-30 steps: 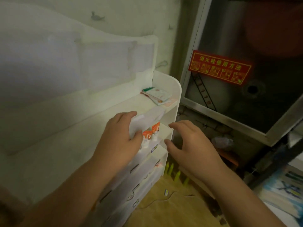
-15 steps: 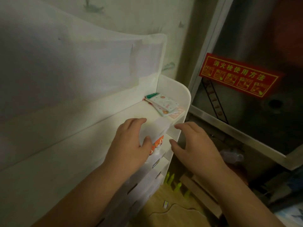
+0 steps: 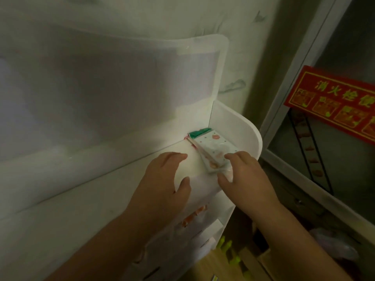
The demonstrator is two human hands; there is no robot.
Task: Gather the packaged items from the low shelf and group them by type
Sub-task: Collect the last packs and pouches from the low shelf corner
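Two hands over a white shelf (image 3: 239, 126) by a pale wall, red sign (image 3: 334, 106) right, packets (image 3: 211, 151) in the shelf's corner, right hand (image 3: 243, 175) pinching their near edge, left hand (image 3: 162, 179) loosely spread, holding nothing, just beside

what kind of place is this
Probably a corner or corridor of a shop or stockroom, dimly lit. A white tiered display shelf holds small packets, and beside it a metal-framed cabinet carries a red fire-hose instruction sign.

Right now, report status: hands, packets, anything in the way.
Left hand open on the shelf top, holding nothing. Right hand reaching the packets, grip unclear. Packets stacked in the shelf's corner. Nothing in the way.
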